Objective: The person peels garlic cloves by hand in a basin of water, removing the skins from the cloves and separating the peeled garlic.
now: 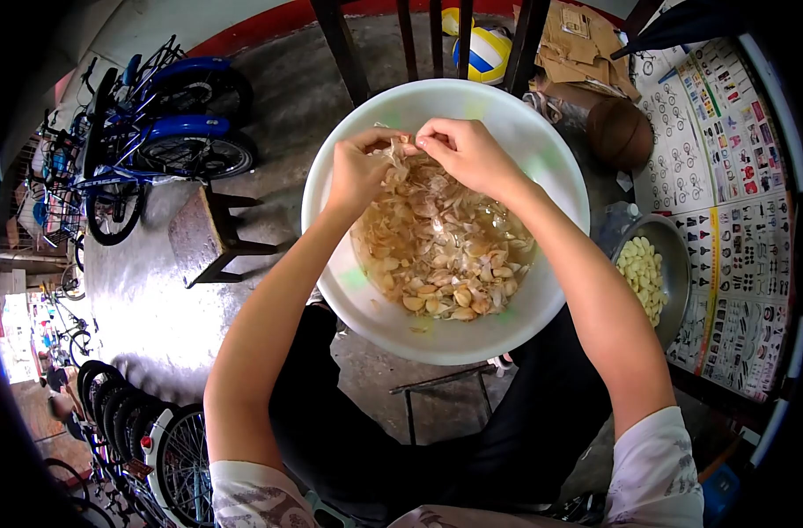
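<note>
A large white basin (pixel 340 304) stands before me, holding water, loose papery skins and unpeeled garlic cloves (pixel 463 297). Over its far side my left hand (pixel 364 169) and my right hand (pixel 461 151) meet, fingertips pinched together. Between them is a small garlic clove (pixel 408 141), mostly covered by the fingers. Thin garlic skin (pixel 396 158) hangs below the left fingertips. Both hands are closed. To the right, a metal bowl (pixel 679 255) contains peeled white garlic cloves (pixel 639 275).
A wooden stool (pixel 209 233) stands on the left, with blue bicycles (pixel 186 128) beyond it. Behind the basin are dark upright bars (pixel 408 40), a volleyball (pixel 485 55), flattened cardboard (pixel 582 48) and a brown ball (pixel 620 134). A printed sheet (pixel 727 220) covers the right-hand surface.
</note>
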The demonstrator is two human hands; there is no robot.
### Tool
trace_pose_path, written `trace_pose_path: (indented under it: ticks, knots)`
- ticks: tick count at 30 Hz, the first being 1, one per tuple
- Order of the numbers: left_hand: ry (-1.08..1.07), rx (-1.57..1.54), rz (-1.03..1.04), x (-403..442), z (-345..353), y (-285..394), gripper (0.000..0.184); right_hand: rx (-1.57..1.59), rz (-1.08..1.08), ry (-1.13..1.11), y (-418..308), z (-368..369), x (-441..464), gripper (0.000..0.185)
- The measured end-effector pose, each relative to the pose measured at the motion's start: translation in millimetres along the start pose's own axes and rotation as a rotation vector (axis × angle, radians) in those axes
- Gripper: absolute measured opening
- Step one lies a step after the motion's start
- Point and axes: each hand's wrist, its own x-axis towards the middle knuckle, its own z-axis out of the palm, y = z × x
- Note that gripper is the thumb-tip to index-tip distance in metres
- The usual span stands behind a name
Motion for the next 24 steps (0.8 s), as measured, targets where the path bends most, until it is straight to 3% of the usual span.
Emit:
trace_pose_path:
  ticks: [6,10,15,19,24]
  knots:
    - [-0.014,0.071,0.027,-3.0,4.2,13.3,0.012,0.082,-0.098,0.053,4.2,6.6,0.3,0.015]
    - [-0.023,0.082,0.123,2.0,3.5,-0.7,0.013,0.054,-0.026,0.012,0.8,2.7,-1.1,0.015]
    - [-0.024,0.253,0.193,-2.3,3.9,-2.0,0.020,-0.144,-0.163,0.061,-4.3,2.2,-5.1,0.014]
    - [-0.033,0.298,0.180,-8.1,3.3,5.5,0.023,-0.207,-0.151,0.010,-4.2,3.6,-4.9,0.014]
    - [0.004,0.270,0.233,-6.0,0.5,-1.1,0.022,-0.175,-0.297,0.147,-0.4,12.1,-3.6,0.010]
